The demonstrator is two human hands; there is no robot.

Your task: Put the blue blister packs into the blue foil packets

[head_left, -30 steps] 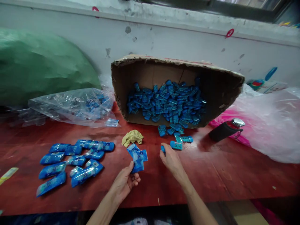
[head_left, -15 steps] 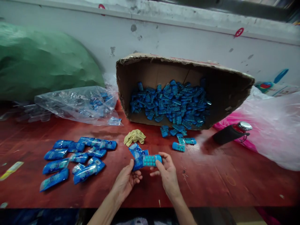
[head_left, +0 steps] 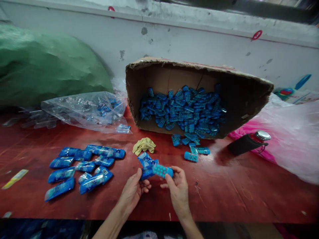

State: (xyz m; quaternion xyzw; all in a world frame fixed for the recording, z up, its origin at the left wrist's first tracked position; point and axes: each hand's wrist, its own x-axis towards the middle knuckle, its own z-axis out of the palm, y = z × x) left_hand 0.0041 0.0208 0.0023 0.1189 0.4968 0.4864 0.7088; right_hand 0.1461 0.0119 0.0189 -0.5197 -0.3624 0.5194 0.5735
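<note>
Above the red table (head_left: 224,196), left grip (head_left: 133,188) pinches a blue packet (head_left: 147,172); right grip (head_left: 178,188) holds a turquoise-dotted pack (head_left: 161,171).

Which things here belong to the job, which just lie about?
Apparently in use:
blue wrapper in the left hand
turquoise-dotted pack in the right hand
cardboard box of similar packs
filled blue packets

Seemingly lying about:
crumpled yellowish cloth
black-sleeved bottle
yellow strip
</note>
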